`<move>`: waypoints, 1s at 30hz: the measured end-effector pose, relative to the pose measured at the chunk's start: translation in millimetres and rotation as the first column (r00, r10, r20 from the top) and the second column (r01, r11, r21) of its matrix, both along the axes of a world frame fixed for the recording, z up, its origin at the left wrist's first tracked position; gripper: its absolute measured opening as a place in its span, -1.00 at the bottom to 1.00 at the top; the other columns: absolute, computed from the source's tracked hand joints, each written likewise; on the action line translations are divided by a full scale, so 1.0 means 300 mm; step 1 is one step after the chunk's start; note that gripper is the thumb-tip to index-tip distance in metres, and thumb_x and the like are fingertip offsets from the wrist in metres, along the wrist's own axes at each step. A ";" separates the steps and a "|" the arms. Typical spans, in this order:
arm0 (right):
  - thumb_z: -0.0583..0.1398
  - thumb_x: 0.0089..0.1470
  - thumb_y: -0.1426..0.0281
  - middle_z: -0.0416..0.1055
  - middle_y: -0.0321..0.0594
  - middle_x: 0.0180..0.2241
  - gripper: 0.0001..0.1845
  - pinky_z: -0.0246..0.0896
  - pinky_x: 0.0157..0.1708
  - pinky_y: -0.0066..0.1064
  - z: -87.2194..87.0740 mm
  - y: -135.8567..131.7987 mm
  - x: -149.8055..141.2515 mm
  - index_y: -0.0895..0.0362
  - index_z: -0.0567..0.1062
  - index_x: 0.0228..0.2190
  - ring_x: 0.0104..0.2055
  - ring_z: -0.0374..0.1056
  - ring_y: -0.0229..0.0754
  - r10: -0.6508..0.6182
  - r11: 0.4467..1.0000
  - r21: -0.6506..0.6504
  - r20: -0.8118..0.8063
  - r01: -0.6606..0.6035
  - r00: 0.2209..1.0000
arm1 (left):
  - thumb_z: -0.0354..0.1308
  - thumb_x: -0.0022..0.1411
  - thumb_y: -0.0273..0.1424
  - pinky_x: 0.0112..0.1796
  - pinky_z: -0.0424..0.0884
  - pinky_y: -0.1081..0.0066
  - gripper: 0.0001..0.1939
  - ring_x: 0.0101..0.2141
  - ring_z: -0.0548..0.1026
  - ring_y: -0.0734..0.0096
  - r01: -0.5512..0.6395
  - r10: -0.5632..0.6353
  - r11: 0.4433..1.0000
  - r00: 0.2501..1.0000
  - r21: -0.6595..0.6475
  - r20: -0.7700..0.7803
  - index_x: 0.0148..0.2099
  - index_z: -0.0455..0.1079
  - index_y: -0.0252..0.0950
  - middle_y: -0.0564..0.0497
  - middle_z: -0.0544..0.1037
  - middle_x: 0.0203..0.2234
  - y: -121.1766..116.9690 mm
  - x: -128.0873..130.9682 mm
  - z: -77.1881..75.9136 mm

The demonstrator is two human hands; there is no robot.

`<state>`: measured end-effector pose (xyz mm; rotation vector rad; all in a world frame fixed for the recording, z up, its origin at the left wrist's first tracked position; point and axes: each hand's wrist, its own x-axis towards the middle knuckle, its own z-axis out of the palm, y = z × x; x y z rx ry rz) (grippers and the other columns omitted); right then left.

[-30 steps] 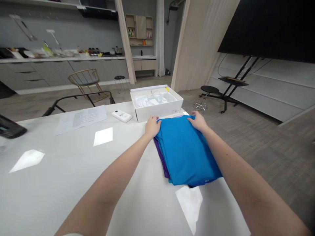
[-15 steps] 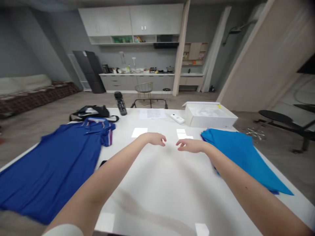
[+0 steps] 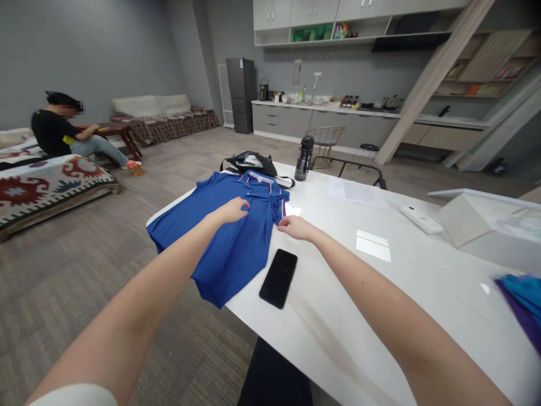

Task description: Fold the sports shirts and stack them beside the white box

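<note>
A blue polo shirt (image 3: pixel 220 225) lies spread at the left of the white table (image 3: pixel 338 316), its lower part hanging past the edge. My left hand (image 3: pixel 233 210) hovers over the shirt's chest with loosely bent fingers apart and nothing in them. By the striped cuff of the nearer sleeve is my right hand (image 3: pixel 296 227), fingers bent and slightly apart; whether they touch the cuff I cannot tell. A black phone (image 3: pixel 279 278) lies on the table just below my right hand.
Behind the shirt sit a black bag (image 3: pixel 249 162) and a dark bottle (image 3: pixel 304 158). Paper sheets (image 3: pixel 357 193), a white device (image 3: pixel 421 220), a white box (image 3: pixel 477 225) and blue and purple cloth (image 3: pixel 524 299) are rightward. A seated person (image 3: pixel 59 127) is far left.
My view has turned left. Both hands have moved from the middle of the table to the blue polo shirt. The phone now shows fully, and the cloth on the right is mostly out of view.
</note>
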<state>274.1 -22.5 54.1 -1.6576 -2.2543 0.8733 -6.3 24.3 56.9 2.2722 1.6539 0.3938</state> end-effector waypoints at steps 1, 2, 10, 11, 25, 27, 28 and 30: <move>0.26 0.17 0.25 0.57 -0.09 -0.07 -0.69 0.31 -0.07 -0.36 -0.023 0.068 -0.031 0.13 0.61 -0.11 -0.05 0.49 -0.06 -0.057 0.998 0.037 0.008 0.056 0.998 | 0.20 0.12 -0.39 0.10 0.36 0.35 -0.65 -0.02 0.53 0.13 -0.036 0.036 0.999 0.999 0.017 -0.009 -0.02 0.56 -0.29 -0.16 0.54 -0.01 0.047 -0.048 -0.019; 0.26 0.17 0.24 0.56 -0.07 -0.04 -0.66 0.30 -0.03 -0.35 -0.045 0.137 -0.055 0.15 0.60 -0.07 -0.02 0.47 -0.05 -0.105 0.993 0.062 0.013 0.104 0.994 | 0.19 0.13 -0.40 0.12 0.35 0.34 -0.61 -0.01 0.52 0.14 -0.071 0.071 0.997 0.997 0.025 -0.016 0.03 0.53 -0.31 -0.17 0.50 0.04 0.099 -0.088 -0.038; 0.19 0.09 0.33 0.32 0.05 0.24 -0.40 0.21 0.13 0.09 -0.175 0.634 -0.092 0.12 0.40 0.18 0.26 0.22 0.24 -0.326 0.932 0.202 0.112 0.300 0.939 | 0.00 0.11 -0.66 0.25 0.23 0.27 -0.27 0.25 0.31 0.13 -0.212 0.211 0.971 0.977 0.109 0.022 0.35 0.22 -0.37 -0.23 0.27 0.30 0.598 -0.198 -0.226; 0.18 0.09 0.34 0.28 0.07 0.26 -0.37 0.19 0.13 0.15 -0.191 0.674 -0.088 0.12 0.38 0.20 0.28 0.18 0.26 -0.313 0.935 0.216 0.135 0.280 0.940 | -0.01 0.09 -0.67 0.25 0.22 0.25 -0.23 0.27 0.29 0.13 -0.226 0.224 0.969 0.974 0.102 0.027 0.38 0.18 -0.36 -0.22 0.25 0.33 0.658 -0.204 -0.253; 0.30 0.02 -0.01 0.31 0.01 0.19 -0.22 0.22 0.11 -0.02 -0.331 0.921 -0.058 0.00 0.39 0.22 0.25 0.20 0.22 -0.158 0.985 0.091 0.154 0.145 0.975 | 0.10 0.16 -0.44 0.27 -0.13 -0.30 -0.44 0.29 0.25 -0.14 -0.321 0.318 0.947 0.945 0.033 0.081 0.23 0.39 -0.12 -0.14 0.38 0.27 1.132 -0.204 -0.392; 0.33 -0.03 -0.02 0.39 -0.02 0.12 -0.27 0.26 0.05 -0.11 -0.332 0.945 -0.071 0.02 0.47 0.13 0.17 0.29 0.17 -0.182 0.983 0.041 0.131 0.178 0.974 | 0.10 0.19 -0.38 0.27 -0.11 -0.29 -0.57 0.22 0.33 -0.12 -0.333 0.330 0.942 0.940 0.034 0.087 0.12 0.45 -0.14 -0.15 0.47 0.18 1.121 -0.189 -0.390; 0.33 -0.02 -0.01 0.42 -0.03 0.09 -0.33 0.27 0.03 -0.14 -0.334 0.949 -0.079 0.03 0.51 0.07 0.14 0.31 0.15 -0.197 0.980 0.049 0.129 0.192 0.972 | 0.11 0.21 -0.34 0.26 -0.07 -0.26 -0.62 0.18 0.38 -0.11 -0.338 0.334 0.941 0.939 0.034 0.083 0.07 0.46 -0.17 -0.16 0.52 0.11 1.108 -0.185 -0.391; 0.31 0.04 0.03 0.45 -0.04 0.04 -0.48 0.27 -0.01 -0.15 -0.334 0.942 -0.096 0.05 0.54 -0.04 0.11 0.33 0.14 -0.220 0.971 0.122 0.123 0.205 0.968 | 0.11 0.25 -0.28 0.23 0.09 -0.13 -0.69 0.08 0.46 -0.06 -0.349 0.345 0.936 0.935 0.043 0.083 0.01 0.45 -0.21 -0.18 0.58 -0.02 1.068 -0.183 -0.389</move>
